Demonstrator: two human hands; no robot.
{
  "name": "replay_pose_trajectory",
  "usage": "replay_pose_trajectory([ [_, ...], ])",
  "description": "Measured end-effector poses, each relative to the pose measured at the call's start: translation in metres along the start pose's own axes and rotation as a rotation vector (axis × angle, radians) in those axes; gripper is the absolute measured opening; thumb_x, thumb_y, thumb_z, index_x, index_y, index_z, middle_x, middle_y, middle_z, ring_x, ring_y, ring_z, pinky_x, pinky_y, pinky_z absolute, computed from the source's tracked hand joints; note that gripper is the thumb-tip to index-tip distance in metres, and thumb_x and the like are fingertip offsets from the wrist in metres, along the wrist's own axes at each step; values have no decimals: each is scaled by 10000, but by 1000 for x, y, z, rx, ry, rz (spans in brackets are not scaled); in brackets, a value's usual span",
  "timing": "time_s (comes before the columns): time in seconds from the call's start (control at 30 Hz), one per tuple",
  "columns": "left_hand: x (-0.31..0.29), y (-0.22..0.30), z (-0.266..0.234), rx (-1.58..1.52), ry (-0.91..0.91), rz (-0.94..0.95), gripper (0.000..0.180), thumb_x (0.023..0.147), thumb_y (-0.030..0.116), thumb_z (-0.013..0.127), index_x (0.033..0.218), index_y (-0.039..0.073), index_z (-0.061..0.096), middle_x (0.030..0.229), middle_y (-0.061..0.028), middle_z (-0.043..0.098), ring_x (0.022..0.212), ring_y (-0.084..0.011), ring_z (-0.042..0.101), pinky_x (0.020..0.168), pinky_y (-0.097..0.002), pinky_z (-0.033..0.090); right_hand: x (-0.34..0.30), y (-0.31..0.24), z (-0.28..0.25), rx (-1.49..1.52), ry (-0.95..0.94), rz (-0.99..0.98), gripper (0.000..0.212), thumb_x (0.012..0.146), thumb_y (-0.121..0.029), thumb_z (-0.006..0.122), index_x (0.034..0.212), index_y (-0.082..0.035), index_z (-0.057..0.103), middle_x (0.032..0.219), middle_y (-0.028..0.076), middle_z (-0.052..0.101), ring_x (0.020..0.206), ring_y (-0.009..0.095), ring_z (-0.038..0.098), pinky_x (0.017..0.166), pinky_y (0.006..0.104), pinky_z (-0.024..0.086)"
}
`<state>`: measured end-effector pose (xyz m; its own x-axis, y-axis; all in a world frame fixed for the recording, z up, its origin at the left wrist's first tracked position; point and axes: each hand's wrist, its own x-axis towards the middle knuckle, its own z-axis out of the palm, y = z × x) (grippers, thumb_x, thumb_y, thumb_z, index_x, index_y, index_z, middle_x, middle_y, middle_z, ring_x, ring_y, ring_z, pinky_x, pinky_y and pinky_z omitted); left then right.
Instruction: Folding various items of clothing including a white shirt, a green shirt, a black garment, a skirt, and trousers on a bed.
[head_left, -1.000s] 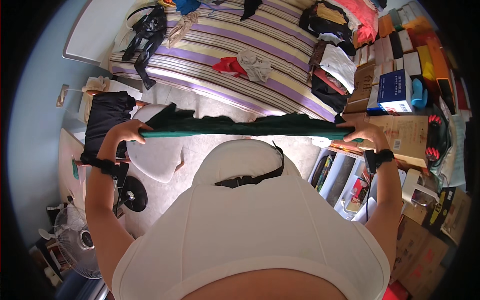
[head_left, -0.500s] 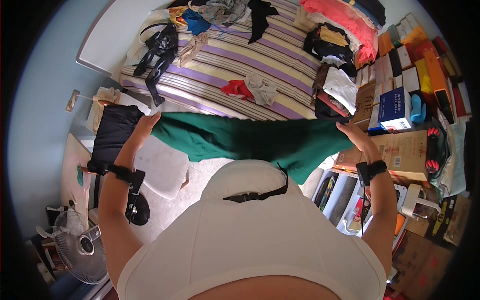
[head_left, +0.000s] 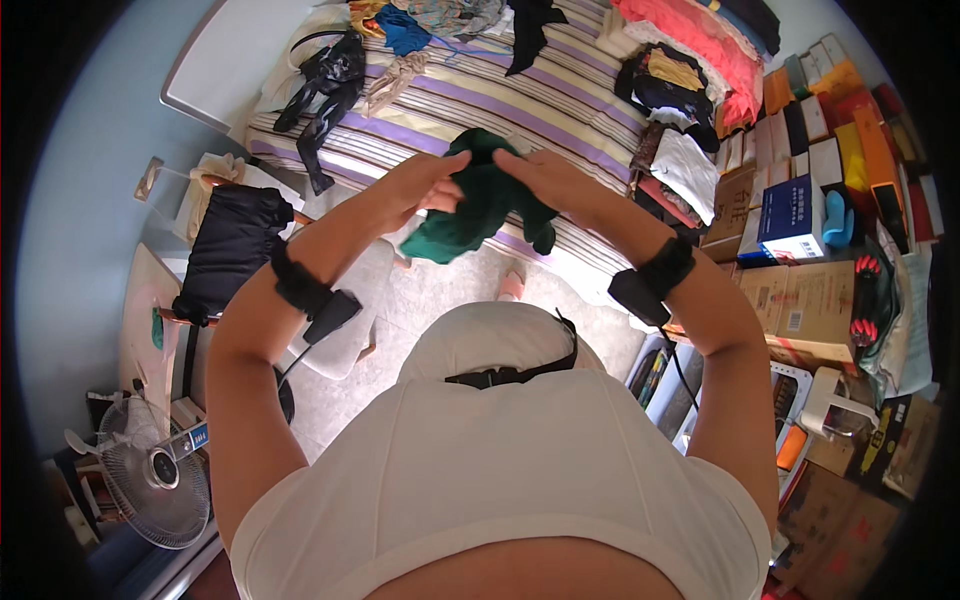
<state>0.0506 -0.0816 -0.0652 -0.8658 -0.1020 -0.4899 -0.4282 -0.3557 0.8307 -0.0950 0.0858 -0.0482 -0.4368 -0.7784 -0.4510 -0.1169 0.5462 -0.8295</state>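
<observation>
- A soft, dark green, bunched-up cloth [head_left: 480, 205] hangs in the air.
- The left hand [head_left: 422, 187] holds its top left part.
- The right hand [head_left: 545, 180] holds its top right part.
- A flat, purple-and-cream striped bed [head_left: 560, 112] is behind it.

Stretches the left arm [head_left: 255, 325] and right arm [head_left: 725, 325] toward the far side, with both elbows [head_left: 235, 355] bent outward. Angles both forearms [head_left: 352, 225] inward, and holds the left hand [head_left: 420, 185] just beside the right hand [head_left: 543, 180] at far centre, slightly apart. Points the left thumb [head_left: 455, 162] right, with left fingers [head_left: 443, 194] curled in a grip. Grips with that right hand too, pointing the right thumb [head_left: 508, 163] left.
</observation>
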Motion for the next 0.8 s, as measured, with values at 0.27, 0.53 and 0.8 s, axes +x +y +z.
replay_pose_trajectory([
  [0.27,-1,27,12,113,-68,121,447,879,415,517,937,-18,610,867,-111,649,819,-169,626,797,-257,458,5,-31,6,-741,60,-376,486,712,-467,643,811,7,605,699,166,594,662,278,570,614,375,418],
  [0.53,-16,44,28,408,-89,429,344,860,304,585,962,-18,653,828,-100,656,728,-146,634,675,-242,494,-11,-62,-17,-636,-78,-418,317,687,-280,632,787,18,591,598,131,527,547,187,497,520,325,374],
  [0.8,-25,66,30,548,-114,669,220,877,172,565,1043,55,648,796,-41,643,713,-90,593,668,-220,478,-23,-50,-35,-298,-243,-414,228,702,-161,613,798,46,610,619,31,556,563,82,469,508,272,370],
])
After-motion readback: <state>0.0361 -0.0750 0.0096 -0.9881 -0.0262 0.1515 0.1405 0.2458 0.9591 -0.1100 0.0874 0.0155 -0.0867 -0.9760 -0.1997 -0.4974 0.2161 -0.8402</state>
